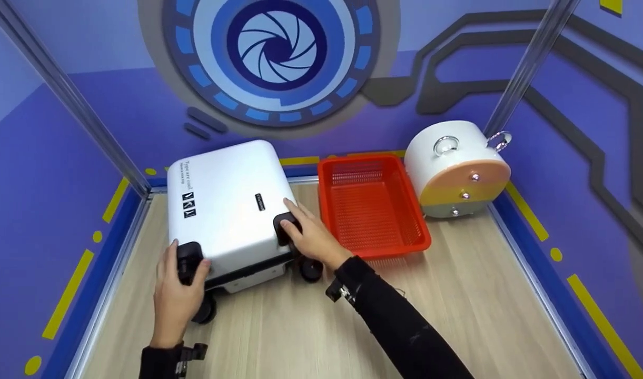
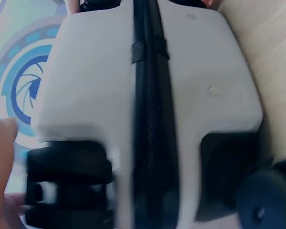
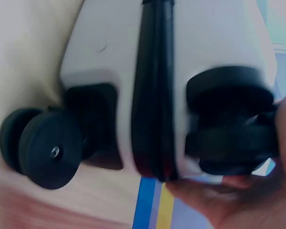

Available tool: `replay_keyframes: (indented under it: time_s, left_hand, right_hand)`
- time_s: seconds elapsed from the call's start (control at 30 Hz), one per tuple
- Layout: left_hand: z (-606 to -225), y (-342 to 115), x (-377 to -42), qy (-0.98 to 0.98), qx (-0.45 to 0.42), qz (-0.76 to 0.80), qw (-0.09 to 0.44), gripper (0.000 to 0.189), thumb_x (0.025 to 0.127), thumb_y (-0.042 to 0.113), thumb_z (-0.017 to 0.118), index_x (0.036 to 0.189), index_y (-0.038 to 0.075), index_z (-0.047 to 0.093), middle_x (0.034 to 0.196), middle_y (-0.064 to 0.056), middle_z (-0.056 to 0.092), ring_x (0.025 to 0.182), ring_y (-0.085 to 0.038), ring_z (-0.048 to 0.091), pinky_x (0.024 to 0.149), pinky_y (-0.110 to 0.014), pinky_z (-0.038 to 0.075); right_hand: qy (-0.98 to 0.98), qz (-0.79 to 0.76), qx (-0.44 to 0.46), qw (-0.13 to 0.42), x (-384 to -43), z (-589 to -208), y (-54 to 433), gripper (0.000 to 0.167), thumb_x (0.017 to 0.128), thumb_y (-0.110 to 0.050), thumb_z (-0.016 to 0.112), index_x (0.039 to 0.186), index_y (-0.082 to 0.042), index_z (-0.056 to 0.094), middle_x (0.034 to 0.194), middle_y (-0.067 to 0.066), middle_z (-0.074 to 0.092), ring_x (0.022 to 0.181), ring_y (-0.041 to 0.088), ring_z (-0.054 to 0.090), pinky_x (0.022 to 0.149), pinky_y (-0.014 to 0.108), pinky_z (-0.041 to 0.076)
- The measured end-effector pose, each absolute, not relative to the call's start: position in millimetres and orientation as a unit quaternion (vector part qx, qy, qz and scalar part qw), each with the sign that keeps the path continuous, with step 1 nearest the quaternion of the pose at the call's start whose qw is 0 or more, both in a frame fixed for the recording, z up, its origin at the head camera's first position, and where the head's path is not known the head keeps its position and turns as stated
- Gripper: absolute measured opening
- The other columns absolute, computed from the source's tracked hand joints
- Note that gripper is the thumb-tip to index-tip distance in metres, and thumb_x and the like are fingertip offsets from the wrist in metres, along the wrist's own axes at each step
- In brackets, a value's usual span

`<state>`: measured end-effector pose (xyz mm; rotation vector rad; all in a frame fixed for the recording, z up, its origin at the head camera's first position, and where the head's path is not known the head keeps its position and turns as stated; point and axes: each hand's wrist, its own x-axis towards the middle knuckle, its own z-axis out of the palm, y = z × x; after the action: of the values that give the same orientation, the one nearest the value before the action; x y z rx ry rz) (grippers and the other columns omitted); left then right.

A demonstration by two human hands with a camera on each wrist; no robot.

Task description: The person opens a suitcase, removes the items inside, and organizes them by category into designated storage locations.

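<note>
A white hard-shell suitcase (image 1: 226,205) lies flat at the left of the wooden surface, its wheeled end toward me. My left hand (image 1: 176,295) grips its near left corner, thumb and fingers on either side of the black upper wheel (image 1: 189,259). At the near right corner, my right hand (image 1: 313,234) holds the other upper wheel (image 1: 287,227), thumb over it and fingers along the suitcase's side. A black zip band (image 2: 150,105) runs around the middle of the case. Lower down, another wheel (image 3: 50,148) sticks out, seen in the right wrist view.
Right of the suitcase stands a red plastic basket (image 1: 426,243), close to my right forearm. Beyond it, against the back right corner, is a rounded white box (image 1: 429,152) with a striped front, small knobs and silver rings. Blue patterned walls (image 1: 116,110) enclose the wooden surface (image 1: 321,337).
</note>
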<state>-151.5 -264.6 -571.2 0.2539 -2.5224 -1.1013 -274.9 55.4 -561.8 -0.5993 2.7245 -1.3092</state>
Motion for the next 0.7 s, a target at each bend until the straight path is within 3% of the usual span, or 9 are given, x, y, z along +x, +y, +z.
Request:
replay_keyframes:
  time_s: [0.27, 0.53, 0.63, 0.7]
  left_hand:
    - [-580.7, -267.7, -156.5, -0.898, 0.067, -0.390, 0.193, 0.092, 0.101, 0.042, 0.081, 0.176, 0.025, 0.030, 0.178, -0.023, 0.034, 0.160, -0.053, 0.039, 0.121, -0.074, 0.037]
    - [-583.5, -280.4, -166.8, -0.899, 0.027, -0.401, 0.173, 0.089, 0.105, 0.036, 0.076, 0.177, 0.029, 0.025, 0.182, -0.018, 0.030, 0.163, -0.051, 0.036, 0.123, -0.071, 0.036]
    - [-580.2, -283.1, -169.0, -0.906, 0.021, -0.394, 0.152, 0.088, 0.107, 0.040, 0.073, 0.178, 0.032, 0.021, 0.183, -0.018, 0.026, 0.165, -0.051, 0.032, 0.125, -0.073, 0.033]
    - [-577.1, -279.9, -167.3, -0.914, 0.016, -0.373, 0.160, 0.086, 0.106, 0.040, 0.074, 0.177, 0.030, 0.027, 0.183, -0.020, 0.025, 0.164, -0.053, 0.033, 0.125, -0.075, 0.033]
  right_hand:
    - [0.886, -0.419, -0.198, -0.002, -265.4, -560.9, 59.3, 0.064, 0.117, -0.041, 0.051, 0.175, -0.022, 0.033, 0.178, 0.017, 0.038, 0.165, 0.037, 0.040, 0.136, 0.051, 0.032]
    - [0.907, -0.385, -0.169, -0.034, -239.0, -559.9, 58.1, 0.063, 0.117, -0.043, 0.049, 0.174, -0.020, 0.034, 0.172, 0.026, 0.042, 0.158, 0.046, 0.048, 0.130, 0.063, 0.038]
    - [0.901, -0.400, -0.163, -0.043, -232.4, -560.1, 61.7, 0.062, 0.117, -0.044, 0.050, 0.173, -0.019, 0.038, 0.171, 0.024, 0.045, 0.157, 0.043, 0.050, 0.129, 0.060, 0.041]
    - [0.896, -0.417, -0.145, -0.040, -229.4, -561.0, 65.1, 0.063, 0.117, -0.046, 0.051, 0.172, -0.019, 0.040, 0.170, 0.020, 0.049, 0.155, 0.038, 0.054, 0.128, 0.056, 0.044]
